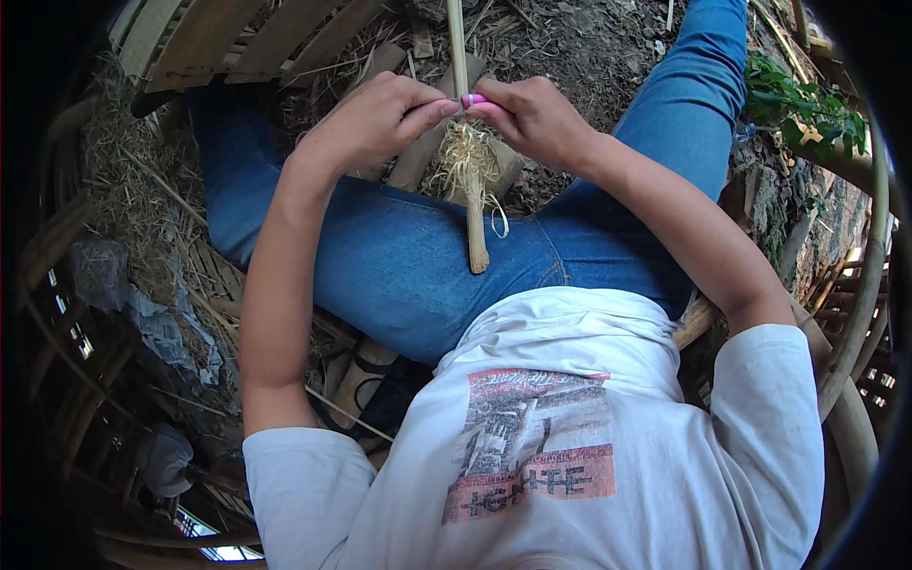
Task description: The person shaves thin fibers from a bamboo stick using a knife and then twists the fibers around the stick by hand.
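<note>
A pale, slender wooden or bamboo stick (pixel 478 245) runs from the top of the view down to my lap, its blunt end resting over my jeans. Curly shavings (pixel 467 157) bunch around it just below my hands. My left hand (pixel 391 119) is closed in a pinch at the stick's left side, thumb pointing inward. On the other side my right hand (pixel 532 114) is closed around a small pink piece (pixel 472 99), which shows between its fingers. A thin greyish bit seems to span between both hands across the stick; its kind is mostly hidden.
Slatted wooden boards (pixel 228 43) stand at the far left. Dry straw and shavings (pixel 142 161) cover the ground on the left, beside crumpled plastic (pixel 100 271). Cut pole pieces (pixel 418 157) lie between my legs. Green leaves (pixel 803 109) and curved poles (pixel 860 304) are at the right.
</note>
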